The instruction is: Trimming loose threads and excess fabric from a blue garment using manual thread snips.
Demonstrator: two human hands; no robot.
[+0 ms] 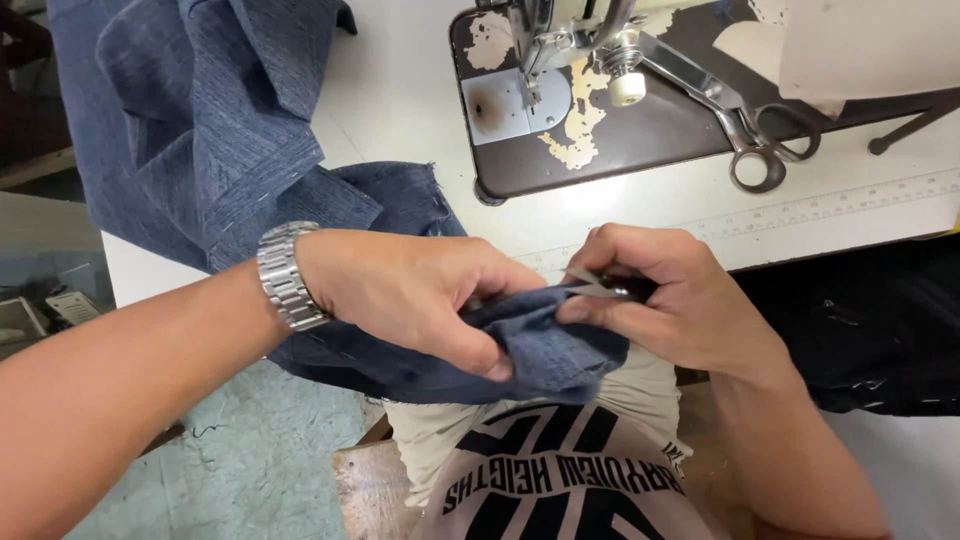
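Observation:
My left hand (pixel 420 290), with a metal watch on its wrist, pinches a fold of dark blue denim fabric (pixel 200 130) in front of my lap. My right hand (pixel 670 300) grips a small metal thread snip, whose pointed tips (pixel 590 284) touch the edge of the same fold. The rest of the denim trails up and to the left across the white table (pixel 400 90). The part of the fold between my fingers is hidden.
A sewing machine (pixel 560 40) stands on a dark, chipped base plate at the top centre. Large metal scissors (pixel 745 125) lie on that plate. A ruler strip (pixel 850 205) runs along the table's front edge. Black cloth (pixel 870 320) lies at the right.

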